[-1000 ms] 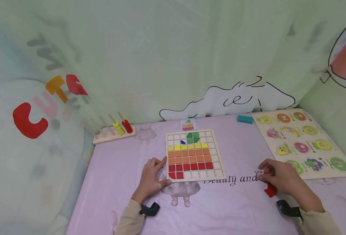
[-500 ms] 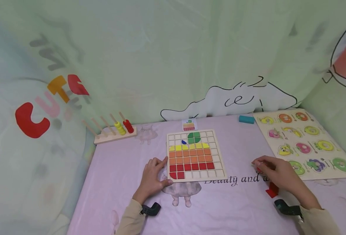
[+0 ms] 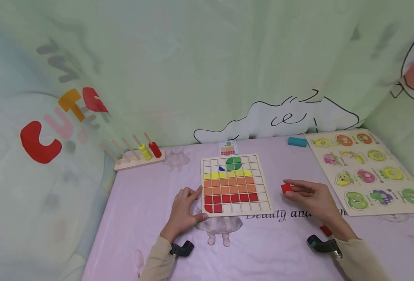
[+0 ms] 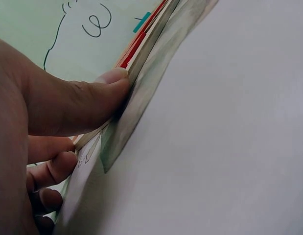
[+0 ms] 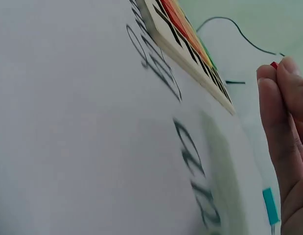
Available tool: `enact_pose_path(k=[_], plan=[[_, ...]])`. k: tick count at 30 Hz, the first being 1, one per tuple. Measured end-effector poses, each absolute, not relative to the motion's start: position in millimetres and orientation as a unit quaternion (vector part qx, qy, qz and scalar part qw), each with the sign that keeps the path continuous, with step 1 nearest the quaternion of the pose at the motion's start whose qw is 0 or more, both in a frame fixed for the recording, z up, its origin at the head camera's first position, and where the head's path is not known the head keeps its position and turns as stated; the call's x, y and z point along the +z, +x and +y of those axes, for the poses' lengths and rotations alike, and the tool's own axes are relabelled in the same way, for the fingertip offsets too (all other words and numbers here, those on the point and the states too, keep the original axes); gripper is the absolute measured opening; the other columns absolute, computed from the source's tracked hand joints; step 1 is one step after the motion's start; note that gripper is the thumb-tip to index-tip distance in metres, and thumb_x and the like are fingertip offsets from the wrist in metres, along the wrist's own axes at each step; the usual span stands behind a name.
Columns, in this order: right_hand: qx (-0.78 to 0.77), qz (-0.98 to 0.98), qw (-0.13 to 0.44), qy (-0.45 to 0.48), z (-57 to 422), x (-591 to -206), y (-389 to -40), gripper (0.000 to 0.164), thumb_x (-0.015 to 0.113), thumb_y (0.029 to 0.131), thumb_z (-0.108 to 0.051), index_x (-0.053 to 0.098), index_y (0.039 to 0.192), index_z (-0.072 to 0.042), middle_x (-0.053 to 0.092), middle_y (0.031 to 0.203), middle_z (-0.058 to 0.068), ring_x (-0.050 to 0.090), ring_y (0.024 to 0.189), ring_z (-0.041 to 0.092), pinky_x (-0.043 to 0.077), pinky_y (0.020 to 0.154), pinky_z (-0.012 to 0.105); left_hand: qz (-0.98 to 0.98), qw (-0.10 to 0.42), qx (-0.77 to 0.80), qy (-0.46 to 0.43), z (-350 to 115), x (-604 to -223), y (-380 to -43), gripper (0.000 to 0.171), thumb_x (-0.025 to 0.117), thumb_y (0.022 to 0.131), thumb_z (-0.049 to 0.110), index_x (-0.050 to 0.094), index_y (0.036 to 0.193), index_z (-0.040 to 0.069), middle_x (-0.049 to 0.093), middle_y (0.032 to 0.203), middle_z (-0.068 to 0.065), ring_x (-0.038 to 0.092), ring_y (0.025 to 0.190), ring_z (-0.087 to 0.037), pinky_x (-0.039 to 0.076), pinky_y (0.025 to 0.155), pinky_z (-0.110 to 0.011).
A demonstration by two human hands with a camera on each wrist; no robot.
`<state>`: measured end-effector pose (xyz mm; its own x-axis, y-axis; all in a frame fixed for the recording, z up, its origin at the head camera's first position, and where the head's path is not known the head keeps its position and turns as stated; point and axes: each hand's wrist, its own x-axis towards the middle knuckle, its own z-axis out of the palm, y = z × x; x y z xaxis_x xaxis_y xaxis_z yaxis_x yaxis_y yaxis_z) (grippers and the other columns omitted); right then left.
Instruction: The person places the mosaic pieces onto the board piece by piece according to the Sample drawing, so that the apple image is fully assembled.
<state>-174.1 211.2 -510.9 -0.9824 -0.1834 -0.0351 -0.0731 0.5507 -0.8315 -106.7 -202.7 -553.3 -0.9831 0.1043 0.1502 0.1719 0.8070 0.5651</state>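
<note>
A wooden grid board point(image 3: 265, 205) lies at mid-table, its cells partly filled with red, orange, yellow, green and blue tiles. My left hand point(image 3: 183, 212) holds its near left corner, thumb at the front edge and fingers along the left side. To the right of the board, my right hand point(image 3: 314, 201) pinches a red square tile point(image 3: 286, 189) between thumb and fingertips, held above the table. Only a sliver of that tile point(image 5: 274, 64) shows in the right wrist view. Another red piece point(image 3: 325, 230) lies on the cloth, partly hidden by the right wrist.
A small picture card point(image 3: 227, 148) lies behind the board. At the back left stands a peg counting stand point(image 3: 140, 160) with yellow and red beads. A teal block point(image 3: 297, 142) and a fruit puzzle board point(image 3: 359, 188) occupy the right side.
My right hand has left the red pieces at the right and moved left toward the board, carrying one red tile. My left hand stays at the board's corner.
</note>
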Motion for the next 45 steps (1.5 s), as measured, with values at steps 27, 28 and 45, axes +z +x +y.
enact_pose_path(k=[27, 28, 45], plan=[[-0.36, 0.895, 0.061, -0.256, 64, -514, -161, 0.039, 0.1, 0.071, -0.026, 0.086, 0.106, -0.016, 0.07, 0.088, -0.007, 0.05, 0.072, 0.007, 0.043, 0.063, 0.024, -0.948, 0.049, -0.308, -0.067, -200, -552, -109, 0.092, 0.083, 0.073, 0.043, 0.054, 0.157, 0.019, 0.055, 0.109, -0.001, 0.043, 0.101, -0.015, 0.035, 0.088, -0.036], [-0.352, 0.899, 0.066, -0.253, 62, -513, -160, 0.04, 0.1, 0.07, -0.026, 0.086, 0.106, -0.016, 0.069, 0.088, -0.006, 0.05, 0.072, 0.008, 0.042, 0.063, 0.024, -0.948, 0.048, -0.308, -0.068, -199, -552, -109, 0.092, 0.083, 0.073, 0.043, 0.054, 0.157, 0.018, 0.055, 0.109, -0.001, 0.043, 0.101, -0.015, 0.035, 0.088, -0.036], [-0.327, 0.906, 0.06, -0.263, 55, -509, -157, 0.018, 0.093, 0.078, -0.014, 0.087, 0.095, -0.016, 0.066, 0.083, -0.008, 0.049, 0.07, 0.006, 0.042, 0.061, 0.023, -0.95, 0.048, -0.302, -0.066, -201, -551, -107, 0.093, 0.083, 0.073, 0.042, 0.053, 0.157, 0.018, 0.054, 0.108, -0.002, 0.042, 0.099, -0.015, 0.034, 0.087, -0.035]])
